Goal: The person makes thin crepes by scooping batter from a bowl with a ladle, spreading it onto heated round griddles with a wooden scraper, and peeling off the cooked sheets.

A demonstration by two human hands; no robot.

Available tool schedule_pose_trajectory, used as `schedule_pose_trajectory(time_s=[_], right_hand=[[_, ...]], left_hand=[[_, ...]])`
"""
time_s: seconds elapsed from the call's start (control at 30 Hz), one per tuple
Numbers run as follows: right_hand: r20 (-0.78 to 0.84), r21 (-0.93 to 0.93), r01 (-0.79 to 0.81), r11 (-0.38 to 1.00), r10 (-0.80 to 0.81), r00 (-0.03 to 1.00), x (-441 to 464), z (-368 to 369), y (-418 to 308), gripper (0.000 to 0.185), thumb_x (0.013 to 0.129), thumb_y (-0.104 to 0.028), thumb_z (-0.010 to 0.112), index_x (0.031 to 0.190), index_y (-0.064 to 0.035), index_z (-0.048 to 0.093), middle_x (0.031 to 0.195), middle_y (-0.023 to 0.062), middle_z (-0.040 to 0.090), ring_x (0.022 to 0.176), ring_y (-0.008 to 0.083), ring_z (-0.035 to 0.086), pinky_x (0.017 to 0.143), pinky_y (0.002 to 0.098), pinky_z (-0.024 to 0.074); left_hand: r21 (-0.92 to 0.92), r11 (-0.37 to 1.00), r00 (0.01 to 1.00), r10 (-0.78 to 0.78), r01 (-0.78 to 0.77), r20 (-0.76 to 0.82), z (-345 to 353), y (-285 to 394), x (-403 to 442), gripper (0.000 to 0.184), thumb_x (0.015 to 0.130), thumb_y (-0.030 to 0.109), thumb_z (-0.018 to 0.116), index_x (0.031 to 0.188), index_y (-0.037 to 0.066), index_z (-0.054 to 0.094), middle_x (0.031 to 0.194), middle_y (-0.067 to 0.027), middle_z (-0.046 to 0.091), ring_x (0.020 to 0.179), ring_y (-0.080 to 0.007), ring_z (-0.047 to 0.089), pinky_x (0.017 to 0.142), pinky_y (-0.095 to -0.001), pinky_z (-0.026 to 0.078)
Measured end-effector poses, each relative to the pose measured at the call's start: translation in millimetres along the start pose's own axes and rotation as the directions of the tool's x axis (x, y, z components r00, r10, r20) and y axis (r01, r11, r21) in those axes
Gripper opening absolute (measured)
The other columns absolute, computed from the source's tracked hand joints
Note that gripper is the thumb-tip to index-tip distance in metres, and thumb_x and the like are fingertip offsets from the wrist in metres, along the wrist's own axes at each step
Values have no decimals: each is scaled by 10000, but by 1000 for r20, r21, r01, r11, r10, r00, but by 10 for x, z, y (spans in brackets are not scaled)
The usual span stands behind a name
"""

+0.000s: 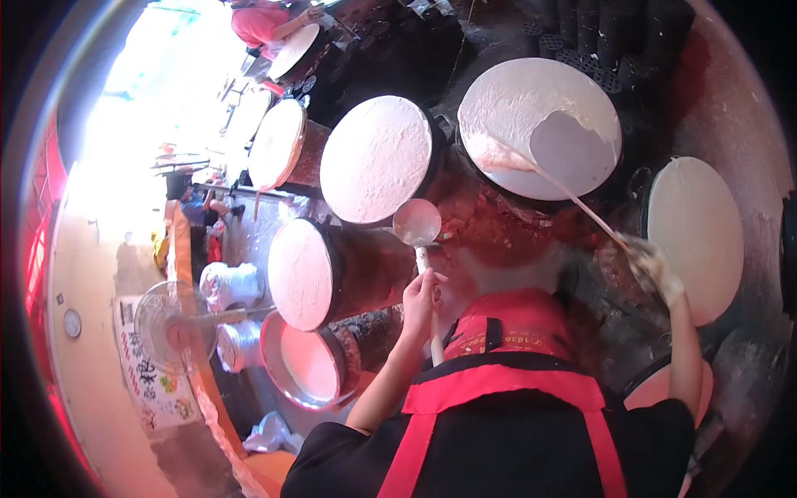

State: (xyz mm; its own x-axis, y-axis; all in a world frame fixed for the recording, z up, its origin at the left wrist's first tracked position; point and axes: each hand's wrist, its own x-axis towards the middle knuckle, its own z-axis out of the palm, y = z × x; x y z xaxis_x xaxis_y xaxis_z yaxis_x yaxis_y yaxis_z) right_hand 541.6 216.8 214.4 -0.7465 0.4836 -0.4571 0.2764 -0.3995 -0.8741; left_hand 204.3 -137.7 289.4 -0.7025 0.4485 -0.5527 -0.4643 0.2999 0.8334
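My left hand (422, 292) is closed round the handle of a ladle (417, 222), whose round bowl points away from me. Blurred by motion, my right hand (654, 270) grips a long thin-handled spreader (581, 207). The far end of this spreader lies on a large round griddle (577, 145) at the upper right. Pale batter (523, 91) covers much of that griddle, with a smooth grey patch at its right. Another pale-coated round griddle (696, 241) stands just beyond my right hand. Near the ladle's bowl is a griddle (376, 158) covered in a white layer.
More round griddles (300, 274) stand on the left, near a red-rimmed basin (286, 378) of pale liquid. A fan (176, 330) stands farther left. Close before me is a red bucket (515, 324). A person in red (259, 29) works at the far upper left.
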Motion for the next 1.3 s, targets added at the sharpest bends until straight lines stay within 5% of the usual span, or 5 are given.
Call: schedule_pose_trajectory(time_s=[0.2,0.47,0.57,0.77,1.3], right_hand=[[-194,546,172,820,-75,978,4,1877,329,459,1024,-286,467,1461,-157,412,503,-75,287,344,42,292,305,233,256],[-624,-562,71,824,-478,619,3189,4030,-63,388,996,-277,429,1321,-85,519,890,207,682,800,400,670,695,483,528],[-694,-398,38,917,-327,642,2781,4233,-211,405,986,-261,420,1351,-105,502,1074,260,654,979,480,608,832,526,490],[-643,365,334,869,-24,765,1880,3955,399,486,1033,-269,448,1484,-378,304,588,-52,411,384,79,383,337,252,327],[-401,567,144,811,120,908,523,2734,409,464,1011,-287,506,1445,-370,365,672,-27,515,393,60,364,330,216,288]], left_hand=[[35,999,998,-4,2,63,-998,-236,146,412,1043,373,443,928,28,636,641,61,405,538,-28,353,470,-198,284],[-148,988,998,-46,38,-50,-2088,-366,-365,407,1033,388,456,952,34,641,671,60,404,557,-31,352,482,-189,280],[-180,983,994,-39,20,-101,-2342,-513,-377,395,1030,379,468,953,30,636,676,53,410,576,-28,357,485,-185,284],[-154,988,992,-7,-14,-130,-2440,-564,-435,335,1025,339,500,951,41,633,671,70,399,575,-13,343,477,-175,269],[-56,996,994,79,-75,70,-1351,-365,-495,248,1023,279,524,938,75,637,624,102,375,504,11,303,439,-186,210]])
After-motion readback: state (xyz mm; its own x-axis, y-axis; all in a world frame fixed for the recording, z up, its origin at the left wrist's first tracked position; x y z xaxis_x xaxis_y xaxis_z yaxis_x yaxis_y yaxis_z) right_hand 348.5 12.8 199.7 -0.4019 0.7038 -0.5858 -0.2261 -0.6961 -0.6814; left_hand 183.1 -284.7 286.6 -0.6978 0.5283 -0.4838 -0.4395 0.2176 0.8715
